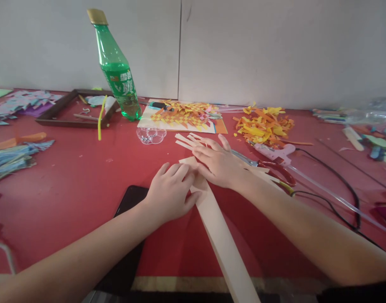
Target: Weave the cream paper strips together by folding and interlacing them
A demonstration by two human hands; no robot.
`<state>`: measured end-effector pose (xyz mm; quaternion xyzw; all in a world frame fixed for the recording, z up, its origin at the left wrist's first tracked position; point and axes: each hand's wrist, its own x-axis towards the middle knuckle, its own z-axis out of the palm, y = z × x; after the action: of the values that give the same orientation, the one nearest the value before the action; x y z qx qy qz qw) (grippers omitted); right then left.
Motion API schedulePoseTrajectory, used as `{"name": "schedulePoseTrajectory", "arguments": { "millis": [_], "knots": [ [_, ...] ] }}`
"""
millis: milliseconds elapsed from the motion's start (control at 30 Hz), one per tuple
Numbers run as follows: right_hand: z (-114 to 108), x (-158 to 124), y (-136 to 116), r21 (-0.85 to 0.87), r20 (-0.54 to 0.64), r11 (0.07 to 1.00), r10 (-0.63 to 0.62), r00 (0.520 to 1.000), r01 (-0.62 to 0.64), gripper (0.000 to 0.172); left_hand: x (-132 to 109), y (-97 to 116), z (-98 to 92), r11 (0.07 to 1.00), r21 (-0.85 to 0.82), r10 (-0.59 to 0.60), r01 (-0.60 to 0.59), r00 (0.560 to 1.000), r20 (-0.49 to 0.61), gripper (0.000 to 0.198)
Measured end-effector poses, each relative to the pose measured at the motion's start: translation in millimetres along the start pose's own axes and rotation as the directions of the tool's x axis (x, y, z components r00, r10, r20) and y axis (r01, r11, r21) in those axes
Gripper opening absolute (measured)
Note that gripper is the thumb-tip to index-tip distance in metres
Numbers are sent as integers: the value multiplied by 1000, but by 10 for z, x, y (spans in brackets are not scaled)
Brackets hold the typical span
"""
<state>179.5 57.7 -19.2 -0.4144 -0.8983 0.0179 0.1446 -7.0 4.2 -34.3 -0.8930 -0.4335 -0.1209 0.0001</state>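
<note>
My left hand (171,189) lies flat, fingers together, on a long cream paper strip (221,235) that runs from the table's front edge toward the middle. My right hand (218,163) rests palm down just beyond it, fingers stretched over the far end of the strip and over several thinner cream strips (186,141) fanned out on the red table (85,181). Neither hand grips anything; both press the paper down.
A green bottle (117,71) stands at the back left beside a wooden frame (58,113). Orange and yellow paper scraps (264,124) and a woven paper sheet (183,115) lie behind. Red-handled scissors (275,168), a glue gun (275,151) with black cable and a dark phone (129,202) are close by.
</note>
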Motion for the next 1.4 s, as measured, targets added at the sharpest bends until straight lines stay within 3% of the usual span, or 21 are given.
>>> {"name": "schedulePoseTrajectory", "arguments": {
  "millis": [133,233,300,400,500,567,667,867,1067,1400],
  "knots": [
    [-88,-177,-116,155,-86,987,51,995,-37,33,-2,-74,-56,994,88,-63,60,998,29,40],
    [-240,-485,-251,348,-36,928,-129,991,133,44,-11,-205,-106,970,168,-186,178,982,32,40],
    [-310,-723,-338,436,7,870,-260,966,231,67,-4,-291,-129,953,191,-246,235,969,34,41],
    [-308,-1027,-430,397,31,873,-322,946,284,86,39,-378,-146,952,184,-253,243,967,33,41],
    [-217,-1196,-450,267,83,928,-290,954,259,63,92,-409,-147,973,141,-191,184,981,37,36],
    [-156,-1245,-426,249,16,925,-298,954,285,59,107,-409,-146,980,127,-160,155,986,36,35],
    [-101,-1285,-370,241,-46,925,-289,956,292,60,97,-393,-145,984,117,-137,132,990,36,34],
    [-71,-1392,-305,180,30,942,-293,956,283,56,83,-347,-134,984,94,-153,148,987,48,37],
    [-69,-1423,-289,166,39,945,-291,956,281,53,65,-312,-137,986,71,-156,153,987,41,53],
    [-190,-1409,-341,253,224,942,-279,934,220,68,36,-280,-119,988,64,-146,144,989,32,51]
  ]
}}
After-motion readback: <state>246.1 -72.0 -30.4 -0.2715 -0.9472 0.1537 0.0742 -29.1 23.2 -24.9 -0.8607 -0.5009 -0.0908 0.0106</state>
